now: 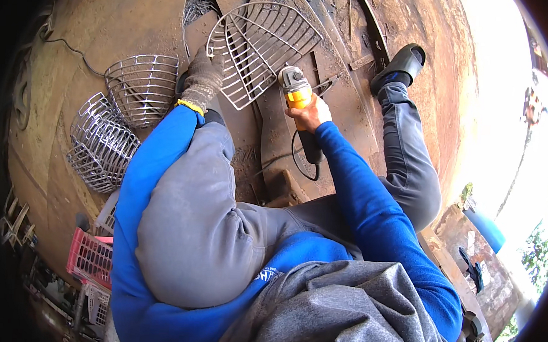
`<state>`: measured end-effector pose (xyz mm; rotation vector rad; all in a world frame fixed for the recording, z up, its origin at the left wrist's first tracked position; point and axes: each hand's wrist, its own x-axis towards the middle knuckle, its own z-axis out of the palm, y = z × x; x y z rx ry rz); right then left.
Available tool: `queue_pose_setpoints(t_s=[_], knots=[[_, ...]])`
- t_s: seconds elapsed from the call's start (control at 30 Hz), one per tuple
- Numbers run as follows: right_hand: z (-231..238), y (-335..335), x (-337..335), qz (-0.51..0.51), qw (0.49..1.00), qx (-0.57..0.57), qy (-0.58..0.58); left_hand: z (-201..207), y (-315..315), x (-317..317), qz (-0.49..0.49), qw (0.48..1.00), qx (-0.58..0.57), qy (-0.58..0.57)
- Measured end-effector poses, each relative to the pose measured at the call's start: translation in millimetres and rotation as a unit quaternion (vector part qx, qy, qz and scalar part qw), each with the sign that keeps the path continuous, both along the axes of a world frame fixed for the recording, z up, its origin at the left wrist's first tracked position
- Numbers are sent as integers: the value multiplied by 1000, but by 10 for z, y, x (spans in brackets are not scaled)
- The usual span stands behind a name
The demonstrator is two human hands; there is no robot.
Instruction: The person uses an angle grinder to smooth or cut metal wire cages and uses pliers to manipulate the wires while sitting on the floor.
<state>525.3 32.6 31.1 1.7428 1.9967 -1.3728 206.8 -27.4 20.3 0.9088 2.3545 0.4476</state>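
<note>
My left hand (203,81), in a dark knitted glove with a yellow cuff, grips the left corner of a curved metal wire rack (250,46). The rack is tilted, its bars fanning out to the right of the glove. My right hand (311,113) is bare and wrapped round the yellow body of an angle grinder (297,89). The grinder's grey head points away from me, close to the rack's near right edge; whether they touch I cannot tell. Its black cord loops below the handle.
Similar wire racks (142,90) lie left of my left arm, several nested in a pile (101,144). Metal sheets (346,122) cover the floor between my legs, near a wooden block (285,188). A red plastic crate (91,258) stands lower left; a black cable (68,43) crosses the far left.
</note>
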Motion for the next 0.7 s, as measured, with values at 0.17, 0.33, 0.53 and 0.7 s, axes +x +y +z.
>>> queue_pose_setpoints(t_s=[0.17,0.33,0.53,0.7], knots=[[194,-12,-57,33,998,-38,36,-72,-94,-56,29,998,-50,-28],[104,-204,-32,94,993,-55,51,-210,-147,-93,36,998,-38,-23],[106,-156,-34,43,997,-49,45,-272,-174,-137,33,999,-42,-8],[91,-183,-28,114,992,-43,34,-135,-50,-50,35,998,-50,-29]])
